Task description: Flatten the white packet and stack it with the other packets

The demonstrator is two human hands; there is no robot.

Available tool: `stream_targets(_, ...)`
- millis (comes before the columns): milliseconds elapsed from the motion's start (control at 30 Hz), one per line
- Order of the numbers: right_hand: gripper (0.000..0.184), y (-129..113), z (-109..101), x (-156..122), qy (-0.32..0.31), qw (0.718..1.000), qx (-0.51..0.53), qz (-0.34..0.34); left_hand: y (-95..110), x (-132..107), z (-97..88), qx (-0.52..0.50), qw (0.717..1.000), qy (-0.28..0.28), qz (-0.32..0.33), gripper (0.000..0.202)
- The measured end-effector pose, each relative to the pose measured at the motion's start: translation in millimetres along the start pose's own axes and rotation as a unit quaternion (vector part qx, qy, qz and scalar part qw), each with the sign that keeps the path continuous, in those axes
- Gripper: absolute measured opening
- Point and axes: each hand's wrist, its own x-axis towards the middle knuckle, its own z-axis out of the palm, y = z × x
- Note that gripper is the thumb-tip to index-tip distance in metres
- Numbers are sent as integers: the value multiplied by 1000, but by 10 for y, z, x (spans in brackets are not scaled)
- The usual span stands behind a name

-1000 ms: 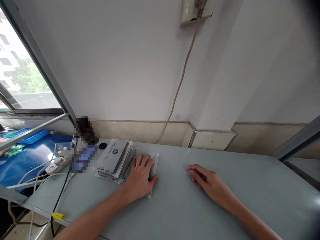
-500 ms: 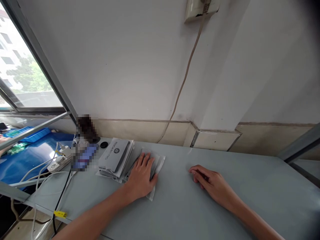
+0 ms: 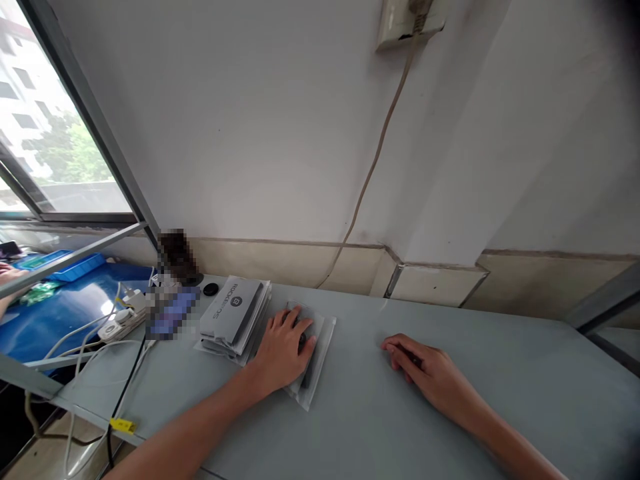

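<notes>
My left hand (image 3: pixel 283 350) lies palm down, fingers spread, over a clear plastic bag (image 3: pixel 323 350) with something dark inside; the hand hides much of the contents. Just left of that hand is a stack of flat packets (image 3: pixel 233 310), the top one grey with a round logo and printed lettering. Well to the right, my right hand (image 3: pixel 423 367) rests on the grey table (image 3: pixel 360 413). Its fingers are curled in with nothing visible in them, and it touches only the tabletop.
A black round cap (image 3: pixel 211 289) sits behind the stack. Further left are a power strip (image 3: pixel 123 323), white cables and a yellow cable tag (image 3: pixel 123 425). Beyond a metal rail (image 3: pixel 75 257) is a blue surface with blue trays (image 3: pixel 77 267), and part of another person's hand (image 3: pixel 10 277).
My left hand has shifted slightly left over the bag, its thumb now nearer the fingers, baring more of the bag's right side. The right hand keeps its curled pose.
</notes>
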Motion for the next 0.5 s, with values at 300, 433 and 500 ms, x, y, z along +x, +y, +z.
stream_targets(300, 40, 7, 14, 3, 4, 1000, -12, -17, 10, -26, -40, 0, 998, -63, 15, 68)
stream_targets(433, 40, -20, 16, 0, 5, 1000, -17, -18, 24, -33, 4, -15, 999, -30, 21, 53)
stream_targets(500, 40, -36, 13, -7, 8, 1000, -21, -22, 45, -12, -36, -17, 999, -13, 25, 45)
